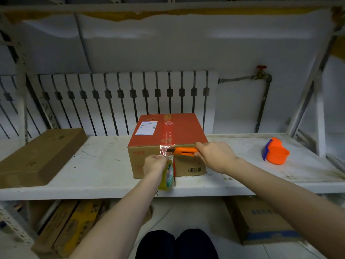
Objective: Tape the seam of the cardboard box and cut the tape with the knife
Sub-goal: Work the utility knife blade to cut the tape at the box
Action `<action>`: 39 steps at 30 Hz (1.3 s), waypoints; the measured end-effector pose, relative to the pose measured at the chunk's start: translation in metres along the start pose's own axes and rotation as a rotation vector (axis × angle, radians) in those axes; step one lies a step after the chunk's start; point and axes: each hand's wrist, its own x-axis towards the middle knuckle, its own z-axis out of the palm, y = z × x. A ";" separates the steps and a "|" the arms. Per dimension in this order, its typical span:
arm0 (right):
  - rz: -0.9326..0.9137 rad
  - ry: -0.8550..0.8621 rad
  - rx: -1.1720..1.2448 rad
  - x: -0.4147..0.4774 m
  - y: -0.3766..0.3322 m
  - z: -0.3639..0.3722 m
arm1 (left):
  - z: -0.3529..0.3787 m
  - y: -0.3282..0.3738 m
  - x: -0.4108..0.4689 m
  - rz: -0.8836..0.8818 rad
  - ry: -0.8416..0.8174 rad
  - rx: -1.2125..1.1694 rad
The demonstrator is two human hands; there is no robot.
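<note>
A cardboard box (179, 128) with a red top and brown sides stands in the middle of the white shelf (104, 171). Clear tape (165, 149) runs along the top seam and bends over the near edge. My left hand (155, 162) grips the roll of tape (167, 176) in front of the box's near face, pulling the strip taut. My right hand (214, 156) holds an orange utility knife (183, 151) level at the box's top front edge, its blade tip touching the stretched tape.
A flat brown carton (41, 156) lies at the shelf's left end. An orange cup with a blue handle (276, 151) stands to the right. A radiator (121, 98) lines the wall behind. More cartons (261, 221) sit on the floor below the shelf.
</note>
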 end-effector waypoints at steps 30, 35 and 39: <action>-0.119 0.050 -0.183 0.016 0.008 -0.002 | -0.007 0.006 0.015 0.067 -0.099 0.188; -0.150 -0.013 -0.240 0.024 0.004 0.001 | -0.007 0.003 0.020 0.059 -0.111 0.187; -0.125 -0.094 -0.358 0.018 0.017 -0.002 | -0.008 0.006 0.022 0.041 -0.139 0.208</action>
